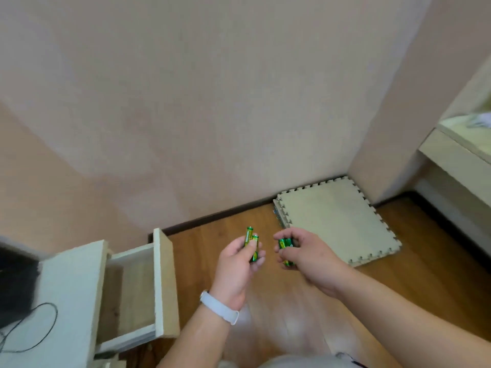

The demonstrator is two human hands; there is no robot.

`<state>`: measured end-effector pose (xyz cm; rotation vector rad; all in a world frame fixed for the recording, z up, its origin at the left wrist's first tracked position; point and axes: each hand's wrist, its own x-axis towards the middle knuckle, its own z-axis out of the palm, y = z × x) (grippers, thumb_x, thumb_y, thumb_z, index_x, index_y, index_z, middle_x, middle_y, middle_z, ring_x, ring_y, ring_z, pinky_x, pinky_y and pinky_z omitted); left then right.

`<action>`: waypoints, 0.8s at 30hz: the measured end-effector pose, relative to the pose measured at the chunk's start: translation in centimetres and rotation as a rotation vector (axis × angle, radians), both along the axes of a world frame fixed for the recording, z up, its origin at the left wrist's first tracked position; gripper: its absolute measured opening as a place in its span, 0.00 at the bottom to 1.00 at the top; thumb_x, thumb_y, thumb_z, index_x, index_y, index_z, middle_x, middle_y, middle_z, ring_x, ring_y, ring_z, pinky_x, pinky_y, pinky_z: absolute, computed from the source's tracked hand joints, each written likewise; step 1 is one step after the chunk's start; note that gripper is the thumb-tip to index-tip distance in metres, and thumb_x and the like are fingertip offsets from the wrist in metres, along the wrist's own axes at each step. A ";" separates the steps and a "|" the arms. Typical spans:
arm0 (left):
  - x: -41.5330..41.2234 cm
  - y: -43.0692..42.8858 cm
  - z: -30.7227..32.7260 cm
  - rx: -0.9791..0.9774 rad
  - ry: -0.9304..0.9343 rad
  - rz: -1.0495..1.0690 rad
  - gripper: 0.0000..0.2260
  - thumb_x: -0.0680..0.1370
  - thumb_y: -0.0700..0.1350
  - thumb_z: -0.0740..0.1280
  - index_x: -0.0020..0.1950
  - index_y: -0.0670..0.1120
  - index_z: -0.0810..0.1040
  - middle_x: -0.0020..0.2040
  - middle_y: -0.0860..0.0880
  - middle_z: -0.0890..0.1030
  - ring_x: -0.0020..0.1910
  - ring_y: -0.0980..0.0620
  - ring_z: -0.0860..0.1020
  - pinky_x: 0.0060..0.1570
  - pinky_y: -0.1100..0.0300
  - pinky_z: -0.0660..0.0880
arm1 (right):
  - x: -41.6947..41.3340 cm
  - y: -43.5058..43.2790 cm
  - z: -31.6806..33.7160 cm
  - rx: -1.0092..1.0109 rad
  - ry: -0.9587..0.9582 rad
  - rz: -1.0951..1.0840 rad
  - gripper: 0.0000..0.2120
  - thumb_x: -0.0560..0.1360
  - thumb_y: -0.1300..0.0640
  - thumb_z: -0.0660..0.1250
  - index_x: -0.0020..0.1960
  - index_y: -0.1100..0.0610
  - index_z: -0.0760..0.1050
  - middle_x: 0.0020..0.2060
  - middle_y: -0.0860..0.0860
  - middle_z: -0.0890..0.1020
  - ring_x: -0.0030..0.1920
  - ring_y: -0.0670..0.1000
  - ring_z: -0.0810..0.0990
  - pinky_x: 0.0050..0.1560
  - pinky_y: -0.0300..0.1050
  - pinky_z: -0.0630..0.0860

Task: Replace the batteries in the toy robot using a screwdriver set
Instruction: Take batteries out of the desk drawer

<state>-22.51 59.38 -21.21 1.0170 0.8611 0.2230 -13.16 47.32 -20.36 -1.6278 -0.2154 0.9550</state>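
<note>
The left hand (239, 257) pinches two green batteries (250, 235), long axes upright. Just beside it, the right hand (305, 254) curls round another pair (284, 244). The toy robot is out of view, and the open drawer (159, 282) lies nearer the left hand.

A brown wooden floor (425, 282) runs back to a dark skirting board (212, 220) at the foot of the far wall. In its far right corner lies a stack of pale foam puzzle mats (334, 221), flat, with toothed edges, close against the wall. At the near left a white tabletop (69, 288) carries a thin black cable (51, 318) looped across it and a blurred dark object (16, 282) at its left edge; a light wooden drawer (132, 293) stands pulled out from its right side, above the floor
</note>
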 end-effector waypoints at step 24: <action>27.3 -35.4 2.5 -0.036 -0.003 -0.728 0.04 0.81 0.36 0.63 0.52 0.38 0.78 0.42 0.44 0.79 0.38 0.52 0.79 0.38 0.64 0.81 | 16.0 -40.2 2.8 -0.033 -0.031 -0.813 0.12 0.76 0.70 0.62 0.55 0.59 0.76 0.47 0.58 0.81 0.41 0.50 0.81 0.38 0.39 0.80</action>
